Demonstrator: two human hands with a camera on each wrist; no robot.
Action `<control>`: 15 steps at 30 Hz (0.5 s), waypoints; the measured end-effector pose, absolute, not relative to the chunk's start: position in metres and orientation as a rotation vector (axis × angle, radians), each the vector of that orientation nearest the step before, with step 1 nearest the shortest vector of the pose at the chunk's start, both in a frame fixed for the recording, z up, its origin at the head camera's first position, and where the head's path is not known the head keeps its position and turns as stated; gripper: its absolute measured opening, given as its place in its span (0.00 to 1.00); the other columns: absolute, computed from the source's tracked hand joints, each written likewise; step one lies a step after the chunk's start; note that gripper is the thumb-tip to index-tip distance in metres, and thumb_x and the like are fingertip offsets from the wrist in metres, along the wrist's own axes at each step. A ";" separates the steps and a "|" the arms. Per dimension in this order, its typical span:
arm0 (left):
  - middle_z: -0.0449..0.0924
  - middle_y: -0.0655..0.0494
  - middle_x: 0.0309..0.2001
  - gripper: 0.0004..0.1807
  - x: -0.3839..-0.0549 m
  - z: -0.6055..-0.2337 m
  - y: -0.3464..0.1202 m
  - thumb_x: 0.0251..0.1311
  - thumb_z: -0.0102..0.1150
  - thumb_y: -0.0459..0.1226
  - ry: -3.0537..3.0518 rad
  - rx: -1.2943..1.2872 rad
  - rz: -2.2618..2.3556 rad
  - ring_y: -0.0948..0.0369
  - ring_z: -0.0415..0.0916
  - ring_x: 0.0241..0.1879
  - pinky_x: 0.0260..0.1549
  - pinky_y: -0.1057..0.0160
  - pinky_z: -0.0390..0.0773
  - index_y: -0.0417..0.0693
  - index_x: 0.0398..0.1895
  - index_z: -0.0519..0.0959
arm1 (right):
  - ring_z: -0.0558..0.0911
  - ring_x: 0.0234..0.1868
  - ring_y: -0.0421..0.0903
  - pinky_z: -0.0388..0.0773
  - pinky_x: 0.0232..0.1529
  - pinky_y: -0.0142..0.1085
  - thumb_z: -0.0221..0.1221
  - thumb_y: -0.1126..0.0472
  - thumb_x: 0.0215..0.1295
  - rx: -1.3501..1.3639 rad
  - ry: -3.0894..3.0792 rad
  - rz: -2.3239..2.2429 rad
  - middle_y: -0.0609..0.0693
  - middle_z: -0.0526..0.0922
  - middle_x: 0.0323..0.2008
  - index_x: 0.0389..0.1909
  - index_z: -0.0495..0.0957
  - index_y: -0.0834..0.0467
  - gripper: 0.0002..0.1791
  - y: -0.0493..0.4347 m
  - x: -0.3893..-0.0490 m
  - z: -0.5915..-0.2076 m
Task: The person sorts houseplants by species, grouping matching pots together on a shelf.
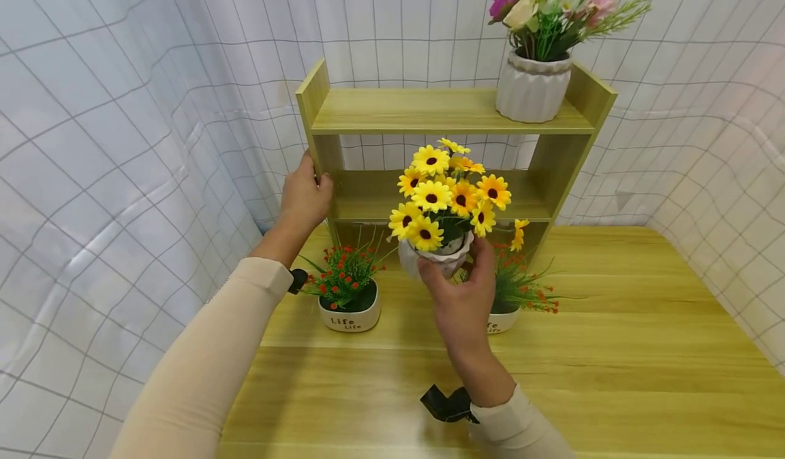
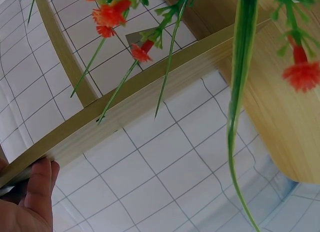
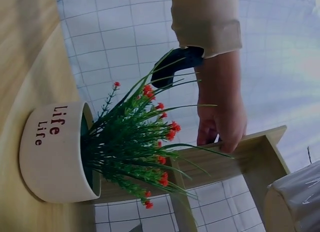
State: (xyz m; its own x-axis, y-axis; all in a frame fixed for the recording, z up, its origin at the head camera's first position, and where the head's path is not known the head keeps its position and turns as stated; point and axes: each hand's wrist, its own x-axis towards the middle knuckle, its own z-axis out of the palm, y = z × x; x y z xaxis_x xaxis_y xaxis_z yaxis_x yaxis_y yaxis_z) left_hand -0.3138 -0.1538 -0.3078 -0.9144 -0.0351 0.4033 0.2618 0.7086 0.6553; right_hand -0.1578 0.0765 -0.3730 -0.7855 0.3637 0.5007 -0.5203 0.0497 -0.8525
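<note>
My left hand (image 1: 305, 195) grips the edge of the left side panel of a wooden shelf (image 1: 405, 109). In the left wrist view, the left hand's fingers (image 2: 41, 184) lie against that panel's outer face. My right hand (image 1: 464, 299) holds a fluted white flowerpot (image 1: 412, 258) by its right side, thumb at the front. Yellow artificial sunflowers (image 1: 432, 196) fill this pot. It is raised in front of the shelf's lower part, and only its side shows at the lower right of the right wrist view.
On the shelf's top right stands a white pot (image 1: 532, 91) of mixed flowers. Two "Life" pots with red-flowered plants stand on the table (image 1: 644, 350): the left pot (image 1: 349, 318) near my left wrist, the right pot (image 1: 503, 322) partly behind my right hand. Grid-patterned curtain (image 1: 80, 173) surrounds the table.
</note>
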 end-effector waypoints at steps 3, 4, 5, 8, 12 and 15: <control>0.78 0.32 0.55 0.24 -0.314 -0.307 -0.154 0.72 0.45 0.35 -2.532 -0.180 -1.052 0.41 0.78 0.54 0.46 0.43 0.80 0.43 0.69 0.63 | 0.72 0.53 0.50 0.70 0.48 0.44 0.72 0.61 0.56 0.185 -1.699 1.794 0.50 0.72 0.59 0.66 0.67 0.55 0.38 0.076 -0.159 -0.370; 0.78 0.32 0.55 0.24 -0.314 -0.306 -0.155 0.72 0.45 0.35 -2.532 -0.181 -1.050 0.41 0.78 0.54 0.46 0.43 0.80 0.43 0.69 0.63 | 0.71 0.54 0.50 0.70 0.48 0.44 0.72 0.61 0.56 0.194 -1.699 1.791 0.50 0.71 0.60 0.67 0.67 0.55 0.38 0.076 -0.160 -0.369; 0.78 0.32 0.55 0.24 -0.314 -0.306 -0.155 0.72 0.45 0.35 -2.531 -0.182 -1.050 0.41 0.78 0.54 0.46 0.43 0.80 0.43 0.69 0.63 | 0.71 0.54 0.51 0.70 0.48 0.44 0.72 0.60 0.56 0.202 -1.700 1.785 0.50 0.71 0.60 0.67 0.66 0.55 0.38 0.075 -0.160 -0.368; 0.77 0.32 0.56 0.24 -0.314 -0.306 -0.156 0.72 0.45 0.35 -2.532 -0.182 -1.047 0.41 0.78 0.54 0.46 0.43 0.80 0.42 0.69 0.63 | 0.71 0.54 0.51 0.70 0.48 0.43 0.72 0.61 0.56 0.228 -1.703 1.767 0.50 0.70 0.60 0.67 0.66 0.54 0.38 0.075 -0.162 -0.366; 0.77 0.32 0.56 0.24 -0.314 -0.307 -0.156 0.72 0.44 0.36 -2.551 -0.182 -1.055 0.41 0.78 0.53 0.44 0.44 0.81 0.41 0.70 0.62 | 0.71 0.55 0.51 0.70 0.48 0.42 0.71 0.61 0.56 0.250 -1.711 1.713 0.49 0.71 0.60 0.67 0.66 0.54 0.38 0.075 -0.166 -0.363; 0.78 0.33 0.55 0.24 -0.315 -0.309 -0.156 0.73 0.43 0.37 -2.560 -0.183 -1.055 0.41 0.79 0.52 0.42 0.45 0.81 0.40 0.69 0.62 | 0.72 0.56 0.50 0.69 0.49 0.43 0.72 0.62 0.54 0.264 -1.705 1.688 0.49 0.72 0.59 0.67 0.67 0.54 0.38 0.077 -0.168 -0.358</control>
State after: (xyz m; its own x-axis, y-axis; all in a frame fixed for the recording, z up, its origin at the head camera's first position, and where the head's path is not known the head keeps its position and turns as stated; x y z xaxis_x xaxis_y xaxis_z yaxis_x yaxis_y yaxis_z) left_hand -0.3149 -0.1557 -0.3085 -0.9252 -0.0184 0.3791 0.2541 0.7120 0.6546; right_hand -0.1681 0.0768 -0.3582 -0.7253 0.3306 0.6038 -0.6005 0.1250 -0.7898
